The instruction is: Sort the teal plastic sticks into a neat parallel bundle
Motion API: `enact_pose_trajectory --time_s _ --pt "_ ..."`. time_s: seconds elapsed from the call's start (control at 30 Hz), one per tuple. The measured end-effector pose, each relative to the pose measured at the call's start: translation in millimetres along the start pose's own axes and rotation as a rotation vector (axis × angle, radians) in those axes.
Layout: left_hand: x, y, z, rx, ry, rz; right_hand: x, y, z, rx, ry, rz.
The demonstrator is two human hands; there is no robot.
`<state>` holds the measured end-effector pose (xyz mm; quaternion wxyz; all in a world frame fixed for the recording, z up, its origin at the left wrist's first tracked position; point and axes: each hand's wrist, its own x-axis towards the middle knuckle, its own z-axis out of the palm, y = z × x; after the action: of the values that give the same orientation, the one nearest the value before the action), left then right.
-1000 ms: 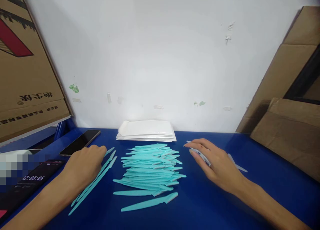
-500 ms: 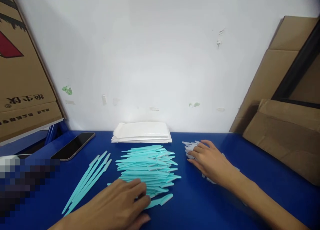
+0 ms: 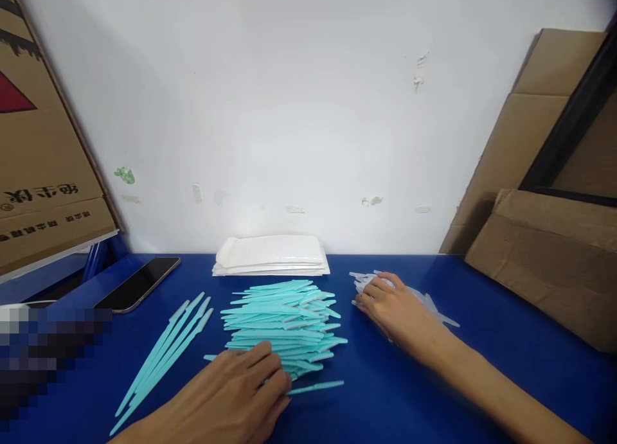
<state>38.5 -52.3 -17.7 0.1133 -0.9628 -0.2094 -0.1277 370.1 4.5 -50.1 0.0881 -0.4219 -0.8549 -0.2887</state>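
Blue tabletop (image 3: 385, 399): smartphone (image 3: 139, 284) at left, white packets (image 3: 270, 254) behind piled turquoise eyebrow razors (image 3: 284, 312). Left hand (image 3: 245, 386), bent, pinches a front razor (image 3: 321, 387); right hand (image 3: 393, 306) curls over translucent plastic pieces (image 3: 362, 282), grip unclear.

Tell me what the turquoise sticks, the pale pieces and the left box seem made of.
Turquoise sticks: probably plastic, matte-looking; evenly coloured, with slim, uniform shapes.
Pale pieces: likely plastic, frosted; they look slightly see-through.
Left box: cardboard, matte; brown, printed, with a straight crease.
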Motion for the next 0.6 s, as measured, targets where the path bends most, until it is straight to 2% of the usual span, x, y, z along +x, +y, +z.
enact_pose_trajectory --time_s 0.07,0.17,0.27,0.37,0.47,0.6 --pt "0.0 -2.6 0.5 -0.036 0.073 -0.029 0.4 -0.5 2.0 -0.007 0.000 -0.006" --pt "-1.6 -9.3 4.2 -0.048 0.264 -0.078 0.6 -0.2 2.3 0.004 0.005 -0.009" --pt "-4.0 -18.2 11.3 0.001 0.372 -0.191 1.5 -0.1 -6.1 0.175 0.069 -0.009" --pt "-6.5 -25.8 18.6 -0.013 0.348 -0.261 3.9 -4.5 -21.6 0.409 0.220 -0.012" --pt "-8.2 -28.6 24.3 -0.057 0.309 -0.287 6.8 -15.0 -34.3 0.531 0.350 -0.043" --pt "-9.0 -26.6 30.1 -0.111 0.206 -0.351 8.3 -29.2 -36.9 0.633 0.399 -0.018"
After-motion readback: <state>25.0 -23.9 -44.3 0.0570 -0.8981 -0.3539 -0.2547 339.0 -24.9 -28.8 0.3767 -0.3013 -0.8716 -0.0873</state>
